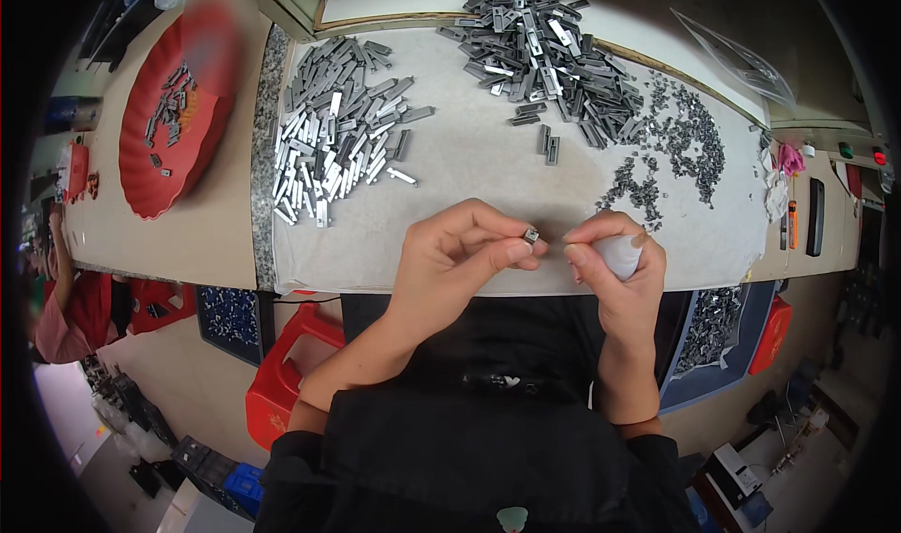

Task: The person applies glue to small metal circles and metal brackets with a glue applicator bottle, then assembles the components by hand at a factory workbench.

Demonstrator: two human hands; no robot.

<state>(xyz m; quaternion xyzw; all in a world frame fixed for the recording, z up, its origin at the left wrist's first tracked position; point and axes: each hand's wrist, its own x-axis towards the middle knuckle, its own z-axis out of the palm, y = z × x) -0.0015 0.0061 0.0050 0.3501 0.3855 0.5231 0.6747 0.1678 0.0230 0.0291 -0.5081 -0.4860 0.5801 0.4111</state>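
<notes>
My left hand (434,268) is raised over the near edge of the work surface, thumb and fingers closed on a small grey metal block (531,236) seen end-on. Facing it, a short gap away, is my right hand (631,300). Its thumb and forefinger tips are pinched together; anything tiny between them is too small to make out. A smooth white rounded object (617,256) sits in the curl of the right fingers, its lower part hidden by the thumb. Beyond the hands, two similar slotted grey metal blocks (549,145) lie by themselves.
Grey and shiny blocks form a heap (343,125) at left; a darker heap (554,59) is at the back. Tiny metal pieces (680,134) spread at right. A red scalloped tray (134,158) stands far left, a blue bin (671,397) below right, and a red stool (267,392) below left.
</notes>
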